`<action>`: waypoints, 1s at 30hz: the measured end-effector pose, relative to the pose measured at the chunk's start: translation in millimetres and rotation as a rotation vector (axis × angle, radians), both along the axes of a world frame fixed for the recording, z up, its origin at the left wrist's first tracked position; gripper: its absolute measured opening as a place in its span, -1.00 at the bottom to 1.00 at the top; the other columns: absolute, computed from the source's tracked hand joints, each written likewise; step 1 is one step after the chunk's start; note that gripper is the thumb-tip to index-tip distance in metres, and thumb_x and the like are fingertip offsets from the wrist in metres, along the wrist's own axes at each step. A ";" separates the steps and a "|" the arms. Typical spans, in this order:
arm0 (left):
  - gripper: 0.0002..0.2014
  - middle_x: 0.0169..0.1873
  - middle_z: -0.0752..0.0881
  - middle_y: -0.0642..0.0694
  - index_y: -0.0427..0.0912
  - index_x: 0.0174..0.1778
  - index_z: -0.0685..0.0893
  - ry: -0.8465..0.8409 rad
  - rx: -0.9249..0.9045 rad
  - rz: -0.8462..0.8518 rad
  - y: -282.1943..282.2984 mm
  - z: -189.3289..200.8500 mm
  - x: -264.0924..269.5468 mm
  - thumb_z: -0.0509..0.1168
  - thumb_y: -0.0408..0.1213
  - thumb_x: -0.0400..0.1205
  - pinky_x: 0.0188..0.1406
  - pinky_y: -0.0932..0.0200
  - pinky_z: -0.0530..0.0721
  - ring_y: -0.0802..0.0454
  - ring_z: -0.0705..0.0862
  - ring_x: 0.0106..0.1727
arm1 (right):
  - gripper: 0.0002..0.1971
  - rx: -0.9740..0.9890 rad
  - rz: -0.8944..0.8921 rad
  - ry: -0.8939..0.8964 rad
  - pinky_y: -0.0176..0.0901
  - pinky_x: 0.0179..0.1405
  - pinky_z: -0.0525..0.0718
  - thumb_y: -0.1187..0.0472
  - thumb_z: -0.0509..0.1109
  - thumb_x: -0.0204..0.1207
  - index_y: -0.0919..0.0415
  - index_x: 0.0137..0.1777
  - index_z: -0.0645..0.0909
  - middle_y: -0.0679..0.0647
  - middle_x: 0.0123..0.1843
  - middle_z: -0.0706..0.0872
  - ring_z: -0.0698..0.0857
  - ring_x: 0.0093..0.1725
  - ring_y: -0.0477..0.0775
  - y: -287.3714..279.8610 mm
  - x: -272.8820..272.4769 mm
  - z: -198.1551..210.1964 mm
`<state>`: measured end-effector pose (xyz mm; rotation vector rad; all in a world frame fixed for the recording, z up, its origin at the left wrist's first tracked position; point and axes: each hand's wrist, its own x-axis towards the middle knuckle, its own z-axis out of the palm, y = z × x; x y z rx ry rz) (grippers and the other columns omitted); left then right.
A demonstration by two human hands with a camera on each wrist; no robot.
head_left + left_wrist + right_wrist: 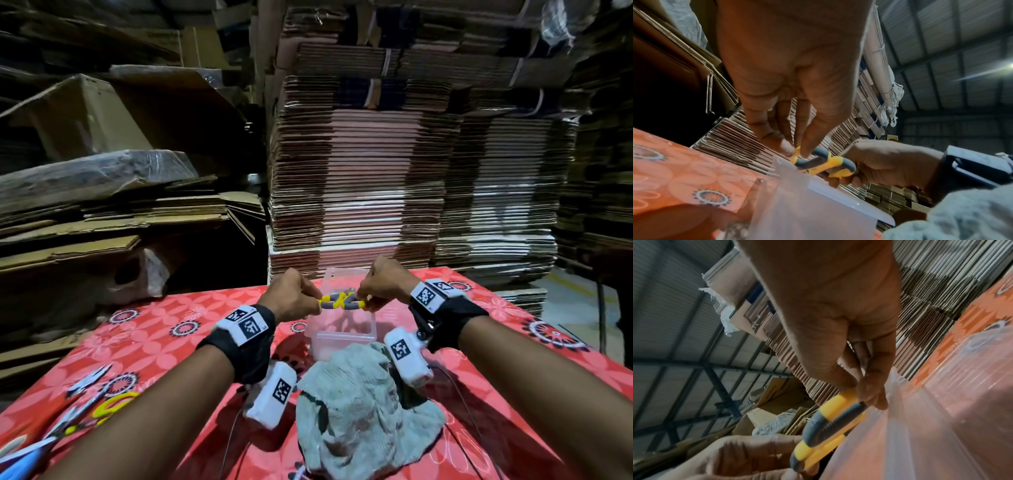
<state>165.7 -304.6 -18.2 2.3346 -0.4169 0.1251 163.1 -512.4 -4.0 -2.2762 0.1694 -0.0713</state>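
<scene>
Head view: I am watching both hands working over the clear box [346, 337], which is sitting open on the red flowered tablecloth [513, 377]. The left hand [291, 298] and the right hand [380, 284] are each pinching one end of a yellow-and-grey tool [342, 302], holding it level just above the box's open top. I am reading the two-handed hold as steadying or spreading its crossed handles; whether it is bound for the box I cannot tell. A crumpled grey-green cloth [359, 411] is lying just in front of the box, covering the foot of its near wall. Pliers [87, 378] and yellow-handled scissors [114, 404] are lying at the left edge, partly cut off by the forearm. Cardboard stacks [359, 171] are filling the background.

Left wrist view: the left hand [793, 73] is closing thumb and fingertip on the tip of one handle, and the right hand [890, 162] is curling its fingers round the other. The tool [822, 162] is showing handles only, its working end hidden. The box is blurring into the foreground.

Right wrist view: the right hand [828, 313] is pinching a yellow handle end over the box rim. The left hand [748, 456] is smeared, its fingers hard to make out.
</scene>
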 end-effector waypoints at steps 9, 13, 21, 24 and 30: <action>-0.80 -0.20 0.83 -0.11 -0.10 -0.07 0.94 -0.008 0.100 0.036 -0.3 -4.4 -1.4 0.64 -0.41 0.43 -0.11 0.17 0.74 0.04 0.69 -0.17 | -0.89 -0.296 0.018 -0.032 -0.08 -0.22 0.90 0.36 0.57 0.50 0.39 -0.21 0.88 0.21 -0.30 0.88 0.74 -0.48 0.03 8.0 6.4 -4.5; -0.82 -0.33 0.76 -0.10 -0.15 -0.09 0.94 -0.015 0.099 0.020 -2.6 -5.2 -4.2 0.60 -0.46 0.45 -0.30 0.25 0.63 0.04 0.66 -0.29 | -0.89 -0.224 0.040 -0.003 0.05 -0.06 0.91 0.36 0.60 0.52 0.45 -0.11 0.86 0.25 -0.26 0.88 0.80 -0.37 0.10 2.7 8.5 -6.6; -0.88 -0.35 0.80 -0.10 -0.23 -0.18 0.92 0.052 0.025 0.028 -1.5 -2.2 -4.9 0.64 -0.50 0.44 0.02 -0.03 0.85 0.01 0.76 -0.26 | -0.85 0.022 0.074 0.046 0.13 0.09 0.88 0.46 0.59 0.53 0.61 -0.05 0.77 0.41 -0.18 0.86 0.88 -0.10 0.34 -6.5 -0.8 2.3; -0.86 -0.42 0.77 -0.11 -0.25 -0.27 0.87 0.082 -0.025 0.032 2.6 -1.0 -7.5 0.57 -0.57 0.49 -0.08 -0.04 0.87 0.02 0.71 -0.43 | -0.87 0.033 0.078 0.038 -0.01 -0.13 0.91 0.48 0.59 0.53 0.60 -0.04 0.76 0.34 -0.28 0.84 0.89 -0.27 0.22 -6.6 -2.1 6.9; -0.76 -0.51 0.76 -0.13 -0.25 -0.38 0.79 0.182 -0.103 0.054 9.5 -2.8 -13.7 0.46 -0.63 0.54 -0.21 -0.14 0.89 -0.11 0.75 -0.46 | -0.82 -0.164 0.015 0.027 0.03 -0.18 0.91 0.37 0.68 0.47 0.51 -0.06 0.81 0.30 -0.26 0.87 0.88 -0.33 0.18 -13.9 -7.5 8.6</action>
